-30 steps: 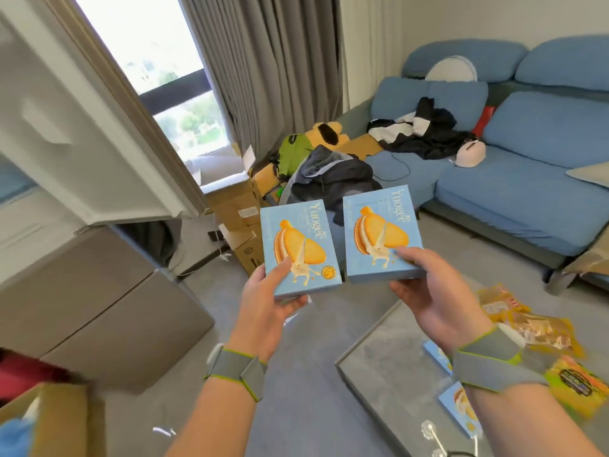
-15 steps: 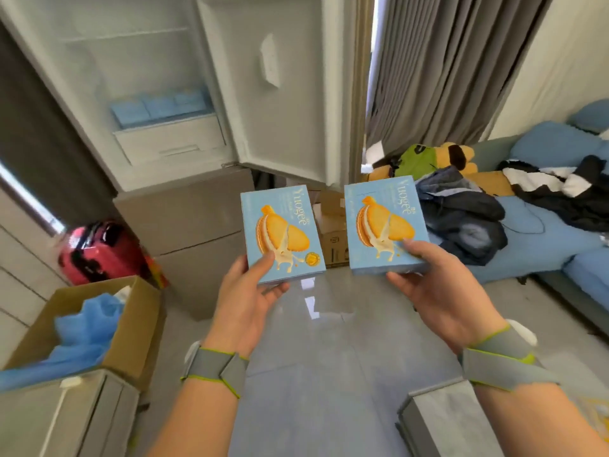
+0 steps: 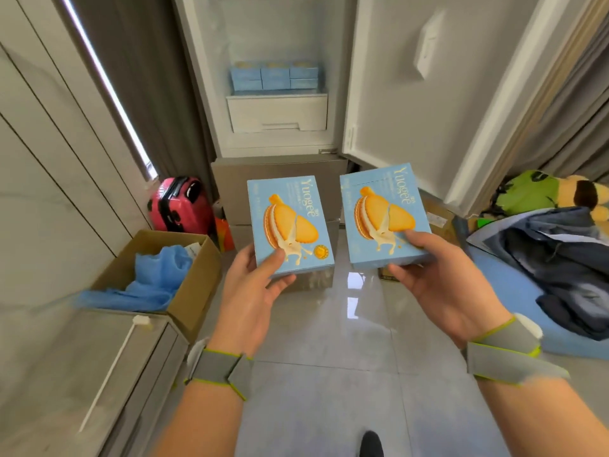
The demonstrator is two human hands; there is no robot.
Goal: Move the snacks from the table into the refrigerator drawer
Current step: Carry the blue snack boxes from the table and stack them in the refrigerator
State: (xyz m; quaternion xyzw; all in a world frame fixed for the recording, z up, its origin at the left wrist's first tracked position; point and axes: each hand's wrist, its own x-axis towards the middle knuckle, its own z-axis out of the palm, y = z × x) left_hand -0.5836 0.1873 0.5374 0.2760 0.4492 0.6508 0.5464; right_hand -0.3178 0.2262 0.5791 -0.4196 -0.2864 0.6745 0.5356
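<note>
Most of the left hand's (image 3: 250,291) fingers are hidden behind the left snack box (image 3: 290,225); same w/ the right hand (image 3: 448,278) under the right snack box (image 3: 385,216). Small print on both is too small to read. Blue boxes (image 3: 274,75) in the fridge (image 3: 211,94) are blurred, count unclear. Fridge top is cut off. A dark shape (image 3: 371,443) at the bottom edge: can't tell what. The 2 forearms run out of frame.

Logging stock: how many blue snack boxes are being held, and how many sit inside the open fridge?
Held boxes: 2 (left box, right box)
Fridge stack: 6 visible
Total: 8
</note>
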